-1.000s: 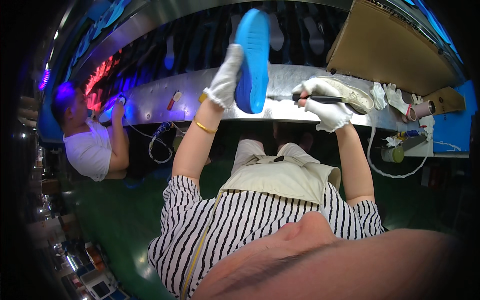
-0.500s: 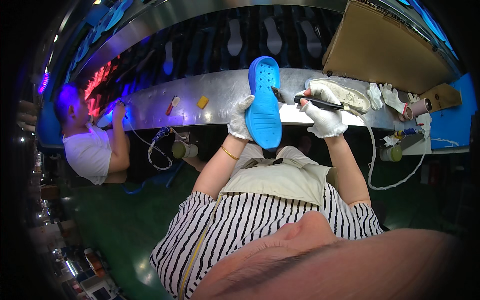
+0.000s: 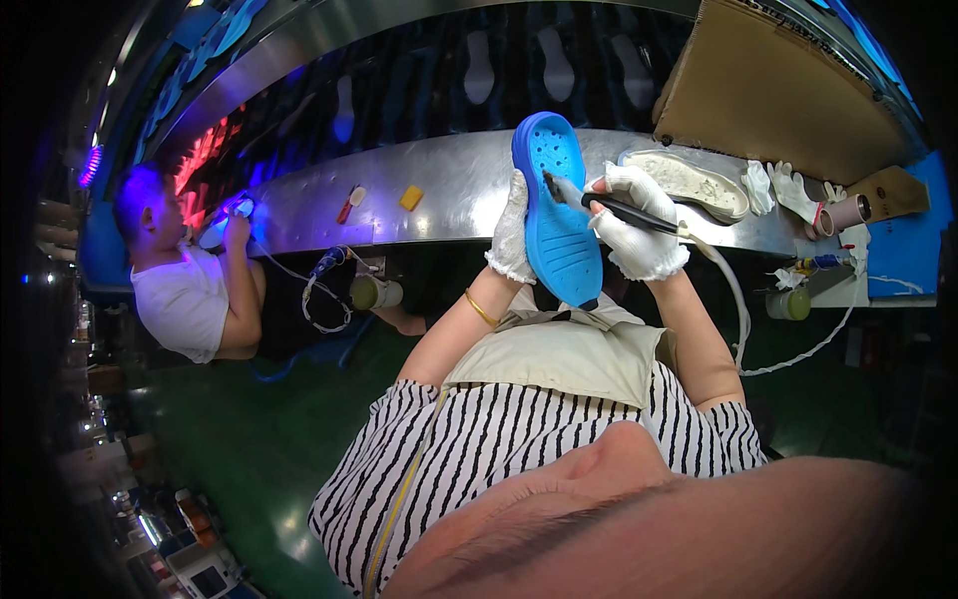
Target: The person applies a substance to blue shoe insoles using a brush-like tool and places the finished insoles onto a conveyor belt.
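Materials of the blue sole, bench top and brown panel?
Blue sole: likely moulded foam or rubber, matte; even colour, formed holes and grooves.
Bench top: probably bare metal, satin; grey with streaky glare.
Brown panel: looks like cardboard, matte; flat brown face.

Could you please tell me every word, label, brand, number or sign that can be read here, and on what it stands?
No text can be read clearly.
Cardboard box: dark marks along its upper edge, too blurred to read.
Brown cardboard piece: a small dark mark, unreadable.
Blue sole and black brush: no lettering visible.
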Demonstrator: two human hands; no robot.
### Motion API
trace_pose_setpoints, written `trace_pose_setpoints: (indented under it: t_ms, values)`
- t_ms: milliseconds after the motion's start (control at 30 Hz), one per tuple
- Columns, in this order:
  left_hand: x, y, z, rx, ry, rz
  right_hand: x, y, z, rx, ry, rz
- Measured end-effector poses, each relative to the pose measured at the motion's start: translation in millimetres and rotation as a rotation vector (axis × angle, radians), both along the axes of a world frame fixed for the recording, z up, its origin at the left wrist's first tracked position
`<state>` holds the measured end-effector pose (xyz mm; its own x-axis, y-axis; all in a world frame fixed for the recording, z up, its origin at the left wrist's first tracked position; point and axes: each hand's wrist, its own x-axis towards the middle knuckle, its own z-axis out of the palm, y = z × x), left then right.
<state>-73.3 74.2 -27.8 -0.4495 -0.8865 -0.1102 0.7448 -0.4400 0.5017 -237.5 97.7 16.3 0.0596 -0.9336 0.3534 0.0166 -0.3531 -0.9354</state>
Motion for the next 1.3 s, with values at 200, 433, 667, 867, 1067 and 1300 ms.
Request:
trace_pose_setpoints:
  t_ms: [200,433,667,867,1067,1300]
  values:
    - [5,-16,-10,-0.018,0.077,0.013,13,15,1,-0.016,0.117,0.117]
    - [12,-28,-5,-0.008,0.105,0.023,17,17,-8,-0.127,0.192,0.065]
    - [14,-28,14,-0.01,0.205,0.066,0,-1,-6,0.13,0.028,0.079]
    - [-1,-10,21,-0.041,0.272,0.004,-2,-1,-6,0.105,-0.134,-0.029]
    - [7,-30,13,-0.175,0.28,-0.036,11,18,2,0.266,-0.101,0.198]
    - [5,-33,27,-0.275,0.2,0.114,21,16,-12,-0.044,-0.049,0.099]
